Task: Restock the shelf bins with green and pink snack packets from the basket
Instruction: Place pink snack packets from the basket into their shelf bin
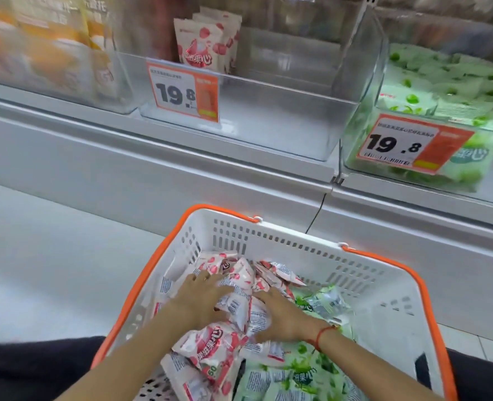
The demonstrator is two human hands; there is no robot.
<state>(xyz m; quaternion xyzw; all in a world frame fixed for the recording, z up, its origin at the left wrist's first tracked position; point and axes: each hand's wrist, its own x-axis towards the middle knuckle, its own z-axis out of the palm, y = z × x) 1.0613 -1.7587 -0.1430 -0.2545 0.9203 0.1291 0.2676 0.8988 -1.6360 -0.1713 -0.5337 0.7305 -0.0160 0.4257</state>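
Both hands, left hand (201,299) & right hand (282,316), lie spread on pink snack packets (239,299) in white plastic basket w/ orange rim (363,287), grasping nothing yet. Green packets (306,369) beside. Clear pink bin (268,123) nearly empty; green bin (363,134) looks fuller.

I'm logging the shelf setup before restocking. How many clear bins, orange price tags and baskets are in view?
Clear plastic shelf bins: 3, the left orange-packet bin, the middle pink-packet bin, the right green-packet bin
Orange-and-white price tags: 2, and
White plastic basket with orange rim: 1
Total: 6
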